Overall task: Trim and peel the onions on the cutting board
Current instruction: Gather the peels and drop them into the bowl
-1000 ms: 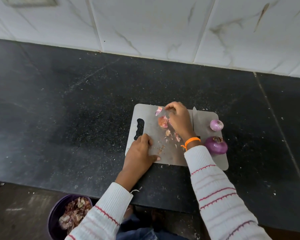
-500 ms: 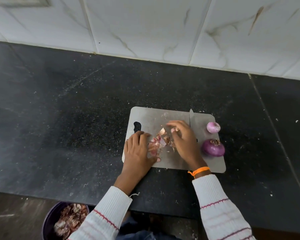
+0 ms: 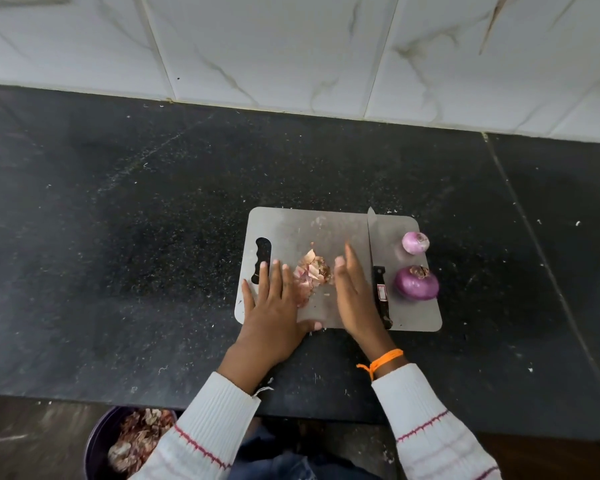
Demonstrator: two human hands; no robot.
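Note:
A grey cutting board (image 3: 291, 223) lies on the black counter. Two peeled purple onions sit at its right edge: a small one (image 3: 415, 242) farther back and a larger one (image 3: 417, 283) nearer me. A knife (image 3: 381, 295) with a black handle lies on the board left of the onions, blade pointing away. A heap of onion skins (image 3: 310, 270) sits mid-board between my hands. My left hand (image 3: 272, 306) rests flat on the board, fingers straight, beside the heap. My right hand (image 3: 352, 296) stands on edge with straight fingers against the heap's right side.
A dark purple bin (image 3: 97, 448) holding onion peels stands on the floor below the counter edge, at lower left. A white tiled wall (image 3: 291, 46) backs the black counter (image 3: 118, 237). Small scraps dot the counter.
My right hand swept from the board's far side toward me, gathering scattered skins into one heap against my left hand. The left hand flattened out on the board.

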